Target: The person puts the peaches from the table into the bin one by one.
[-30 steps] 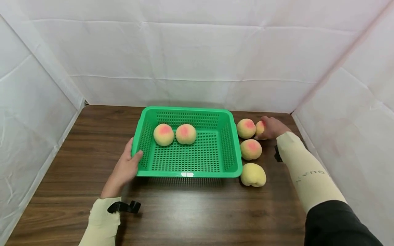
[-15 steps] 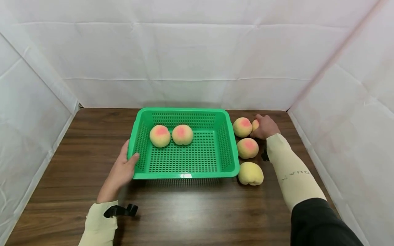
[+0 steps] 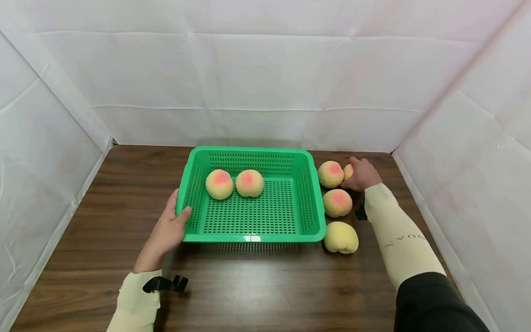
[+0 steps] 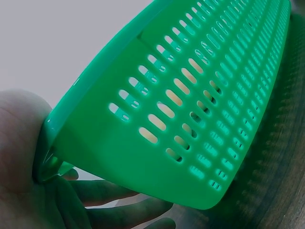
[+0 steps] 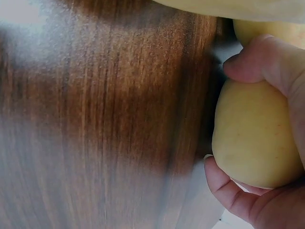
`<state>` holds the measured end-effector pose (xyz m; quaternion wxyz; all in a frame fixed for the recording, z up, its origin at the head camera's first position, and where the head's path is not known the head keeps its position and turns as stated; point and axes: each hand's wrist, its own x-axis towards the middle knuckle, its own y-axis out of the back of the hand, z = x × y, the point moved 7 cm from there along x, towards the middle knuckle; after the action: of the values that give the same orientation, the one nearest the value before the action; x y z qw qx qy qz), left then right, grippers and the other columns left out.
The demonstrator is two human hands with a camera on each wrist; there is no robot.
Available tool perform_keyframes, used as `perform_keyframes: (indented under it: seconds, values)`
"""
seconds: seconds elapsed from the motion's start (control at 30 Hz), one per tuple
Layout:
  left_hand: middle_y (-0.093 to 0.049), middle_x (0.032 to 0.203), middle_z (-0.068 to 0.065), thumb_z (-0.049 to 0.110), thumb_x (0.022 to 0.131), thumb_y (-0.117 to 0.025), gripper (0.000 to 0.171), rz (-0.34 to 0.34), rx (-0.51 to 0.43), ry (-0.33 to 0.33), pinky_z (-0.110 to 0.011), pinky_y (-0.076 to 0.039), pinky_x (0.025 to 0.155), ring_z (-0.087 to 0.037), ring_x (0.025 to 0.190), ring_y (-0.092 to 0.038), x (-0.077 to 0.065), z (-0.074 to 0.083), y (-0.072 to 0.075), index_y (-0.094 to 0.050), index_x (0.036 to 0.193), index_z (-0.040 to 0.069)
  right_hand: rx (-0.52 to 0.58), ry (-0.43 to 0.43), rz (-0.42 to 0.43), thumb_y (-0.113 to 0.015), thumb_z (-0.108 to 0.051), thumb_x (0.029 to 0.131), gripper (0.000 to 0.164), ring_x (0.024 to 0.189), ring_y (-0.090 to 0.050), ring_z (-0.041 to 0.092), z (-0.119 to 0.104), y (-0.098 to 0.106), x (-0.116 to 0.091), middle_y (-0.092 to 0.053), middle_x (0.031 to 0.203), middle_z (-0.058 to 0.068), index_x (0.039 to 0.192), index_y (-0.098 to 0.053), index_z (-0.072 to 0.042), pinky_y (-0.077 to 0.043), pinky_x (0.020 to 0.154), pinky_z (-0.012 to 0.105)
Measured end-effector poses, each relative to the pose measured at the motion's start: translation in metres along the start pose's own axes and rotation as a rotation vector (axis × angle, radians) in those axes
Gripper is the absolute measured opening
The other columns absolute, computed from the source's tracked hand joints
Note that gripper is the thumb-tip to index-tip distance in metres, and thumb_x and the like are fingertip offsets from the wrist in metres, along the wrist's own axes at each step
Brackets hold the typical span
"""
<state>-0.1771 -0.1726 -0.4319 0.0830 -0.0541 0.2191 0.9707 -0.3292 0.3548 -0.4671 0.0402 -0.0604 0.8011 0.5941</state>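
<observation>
- Here's the left hand [image 3: 166,233], fingers clamped on the left rim of the green plastic basket [image 3: 286,238], thumb over the top and the others under the lip outside.
- Two blushed peaches [image 3: 219,184] sit side by side inside the basket, just right of those fingers.
- Over to the right hand [image 3: 362,175]: thumb and fingers curl round the gripped peach [image 5: 252,133]; whether it touches the desk [image 3: 249,295], I can't tell!
- Just left of those fingers, a neighbouring peach [image 3: 330,174] lies beside the basket.
- Nearer the person than the right fingers, a third blushed peach [image 3: 337,203], then an all-yellow peach [image 3: 341,237], rest on the desk.
</observation>
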Motion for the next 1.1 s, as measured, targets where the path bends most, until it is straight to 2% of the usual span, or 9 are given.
perform_keyframes:
  seconds: [0.23, 0.47, 0.63, 1.1]
  values:
    - [-0.019, 0.152, -0.024, 0.023, 0.106, -0.033, 0.061, 0.005, 0.013, 0.003, -0.063, -0.022, 0.104, -0.037, 0.13, -0.028, 0.001, -0.001, 0.0, 0.005, 0.154, 0.016, -0.007, 0.006, -0.001, -0.082, -0.028, 0.066, 0.073, 0.091, -0.049, 0.041, 0.001, 0.003, -0.001, -0.047, 0.11, 0.028, 0.125, -0.046, -0.002, -0.044, 0.078, 0.057]
    - [-0.022, 0.15, -0.025, 0.022, 0.106, -0.033, 0.061, 0.0, 0.001, -0.01, -0.063, -0.025, 0.103, -0.037, 0.127, -0.032, 0.001, 0.001, 0.0, 0.004, 0.154, 0.017, -0.005, 0.013, 0.004, -0.082, -0.027, 0.065, 0.074, 0.093, -0.048, 0.042, 0.0, 0.007, -0.004, -0.047, 0.11, 0.029, 0.124, -0.046, -0.001, -0.043, 0.079, 0.057]
    - [-0.021, 0.15, -0.026, 0.02, 0.106, -0.032, 0.06, -0.002, 0.004, -0.016, -0.062, -0.025, 0.103, -0.037, 0.128, -0.03, 0.002, 0.002, 0.0, 0.005, 0.154, 0.014, -0.004, 0.019, 0.017, -0.082, -0.028, 0.064, 0.073, 0.092, -0.048, 0.04, 0.001, 0.007, -0.004, -0.048, 0.107, 0.027, 0.122, -0.048, -0.002, -0.043, 0.078, 0.057]
    - [-0.023, 0.148, -0.028, 0.019, 0.106, -0.031, 0.06, -0.004, -0.012, -0.03, -0.062, -0.031, 0.1, -0.039, 0.124, -0.037, 0.002, 0.001, -0.002, 0.005, 0.154, 0.015, 0.012, 0.013, -0.013, -0.084, -0.028, 0.066, 0.081, 0.091, -0.047, 0.039, -0.002, 0.012, -0.006, -0.046, 0.111, 0.027, 0.132, -0.045, -0.002, -0.043, 0.079, 0.055]
